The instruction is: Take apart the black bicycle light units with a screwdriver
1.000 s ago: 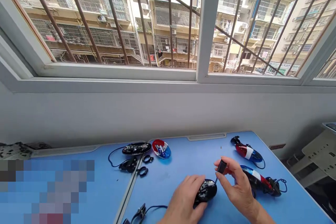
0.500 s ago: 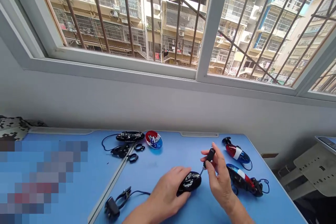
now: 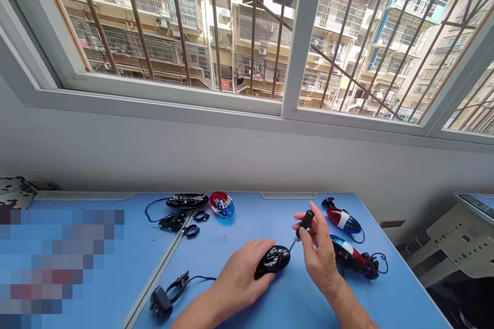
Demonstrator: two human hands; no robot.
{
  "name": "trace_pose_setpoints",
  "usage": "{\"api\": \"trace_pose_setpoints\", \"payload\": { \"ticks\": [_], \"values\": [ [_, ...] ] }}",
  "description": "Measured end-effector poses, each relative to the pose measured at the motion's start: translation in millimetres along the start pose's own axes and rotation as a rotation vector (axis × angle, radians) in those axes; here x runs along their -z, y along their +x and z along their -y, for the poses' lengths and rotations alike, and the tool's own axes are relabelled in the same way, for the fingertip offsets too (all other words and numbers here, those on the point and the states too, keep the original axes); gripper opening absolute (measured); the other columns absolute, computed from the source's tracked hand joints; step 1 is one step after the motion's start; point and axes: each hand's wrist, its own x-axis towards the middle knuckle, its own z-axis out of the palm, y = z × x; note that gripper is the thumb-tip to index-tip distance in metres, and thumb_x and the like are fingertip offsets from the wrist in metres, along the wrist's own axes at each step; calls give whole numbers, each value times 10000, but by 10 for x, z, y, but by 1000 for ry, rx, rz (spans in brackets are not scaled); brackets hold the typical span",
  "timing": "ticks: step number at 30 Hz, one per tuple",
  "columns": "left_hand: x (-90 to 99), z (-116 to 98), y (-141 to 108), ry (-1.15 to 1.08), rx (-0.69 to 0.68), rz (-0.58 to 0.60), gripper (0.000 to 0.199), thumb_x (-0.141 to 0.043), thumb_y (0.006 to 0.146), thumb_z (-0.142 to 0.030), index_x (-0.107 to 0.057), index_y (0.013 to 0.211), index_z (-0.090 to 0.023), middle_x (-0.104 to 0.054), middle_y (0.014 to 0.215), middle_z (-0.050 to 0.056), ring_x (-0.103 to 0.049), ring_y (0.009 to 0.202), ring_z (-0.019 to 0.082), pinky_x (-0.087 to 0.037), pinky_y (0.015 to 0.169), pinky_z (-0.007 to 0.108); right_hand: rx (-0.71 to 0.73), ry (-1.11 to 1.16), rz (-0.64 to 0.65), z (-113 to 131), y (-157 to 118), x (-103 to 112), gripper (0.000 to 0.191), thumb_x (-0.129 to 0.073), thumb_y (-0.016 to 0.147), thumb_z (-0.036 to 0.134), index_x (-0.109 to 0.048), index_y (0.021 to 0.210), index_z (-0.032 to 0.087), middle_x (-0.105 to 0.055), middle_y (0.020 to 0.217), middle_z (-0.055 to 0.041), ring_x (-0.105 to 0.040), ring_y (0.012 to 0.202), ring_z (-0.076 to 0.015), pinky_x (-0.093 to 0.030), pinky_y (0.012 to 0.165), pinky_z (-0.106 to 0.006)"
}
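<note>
My left hand [image 3: 247, 270] is wrapped round a black oval device [image 3: 276, 259] on the blue table, covering its left end. A black cord runs left from under that hand to a black clip and box-shaped part [image 3: 162, 302]. In my right hand [image 3: 318, 247] is a small screwdriver [image 3: 305, 222] with a black handle, pinched between thumb and fingers. Its thin shaft slants down to the right end of the black device; whether the tip sits in a screw is too small to tell.
Two red, white and blue bike-light-like units [image 3: 343, 220] with black mounts lie at the right. Near the back are another black oval device [image 3: 187, 200], a red and blue clear shell [image 3: 222, 204] and black rings [image 3: 192, 231]. A barred window [image 3: 281, 108] stands behind the blue table [image 3: 208, 247].
The whole view has shifted slightly, so everything sits a little further left. Both hands keep their holds, and the screwdriver still points at the device's right end.
</note>
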Motion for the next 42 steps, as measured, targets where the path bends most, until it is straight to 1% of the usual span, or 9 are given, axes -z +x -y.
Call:
{"api": "trace_pose_setpoints", "payload": {
  "ticks": [5, 7, 10, 14, 18, 23, 27, 34, 42],
  "values": [
    [19, -15, 10, 2, 17, 11, 490, -558, 709, -130, -565, 1194, -202, -660, 1138, 76, -602, 1009, 258, -488, 875, 370, 81, -56, 39, 95, -4, -19, 490, -450, 954, 159, -344, 1410, 303, -659, 1093, -69, -678, 853, -149, -583, 676, -280],
    [33, -19, 16, 1, 34, 8, 499, -568, 705, -132, -566, 1200, -198, -659, 1146, 82, -600, 1025, 262, -486, 882, 368, 67, -100, 24, 99, 10, 6, 481, -477, 939, 170, -365, 1395, 274, -672, 1065, -72, -674, 850, -156, -577, 663, -275],
    [63, -15, 31, 13, 63, -10, 474, -575, 705, -130, -583, 1173, -208, -665, 1128, 78, -604, 1023, 264, -485, 884, 367, -61, -187, 39, 53, 44, 65, 456, -506, 912, 207, -409, 1358, 216, -696, 998, -79, -668, 817, -165, -558, 608, -256],
    [91, 9, 51, 16, 75, -30, 445, -585, 718, -128, -601, 1156, -200, -665, 1137, 82, -603, 1040, 263, -476, 909, 370, -235, -319, 151, -88, 69, 115, 445, -500, 883, 264, -461, 1314, 163, -702, 923, -79, -657, 721, -171, -525, 548, -257],
    [90, 33, 58, 17, 92, -43, 474, -608, 730, -147, -585, 1203, -173, -658, 1171, 103, -596, 1076, 274, -471, 933, 373, -322, -542, 293, -179, 64, 124, 462, -496, 857, 257, -487, 1308, 159, -703, 937, -70, -648, 674, -177, -529, 667, -319],
    [78, 61, 56, 17, 65, -68, 460, -606, 730, -137, -592, 1187, -187, -661, 1188, 89, -603, 1081, 273, -478, 938, 373, -430, -830, 482, -96, 98, 130, 464, -485, 865, 204, -496, 1328, 164, -708, 1050, -96, -685, 852, -235, -500, 757, -339],
    [62, 83, 46, 18, 67, -82, 479, -612, 728, -139, -587, 1203, -187, -659, 1200, 89, -600, 1101, 279, -475, 953, 378, -437, -975, 574, -9, 144, 142, 434, -489, 879, 184, -516, 1313, 190, -680, 1127, -100, -665, 994, -250, -475, 779, -307],
    [57, 78, 50, 15, 63, -81, 487, -604, 712, -130, -590, 1196, -187, -663, 1187, 89, -605, 1088, 274, -480, 949, 384, -426, -1140, 657, 20, 149, 135, 430, -483, 893, 180, -525, 1319, 226, -650, 1095, -100, -677, 899, -241, -444, 682, -289],
    [53, 68, 52, 27, 67, -68, 474, -594, 715, -145, -587, 1186, -185, -663, 1190, 91, -600, 1088, 269, -477, 953, 382, -418, -1162, 666, 4, 134, 132, 443, -479, 893, 194, -511, 1334, 222, -631, 1099, -96, -667, 899, -228, -427, 662, -275]
  ]
}}
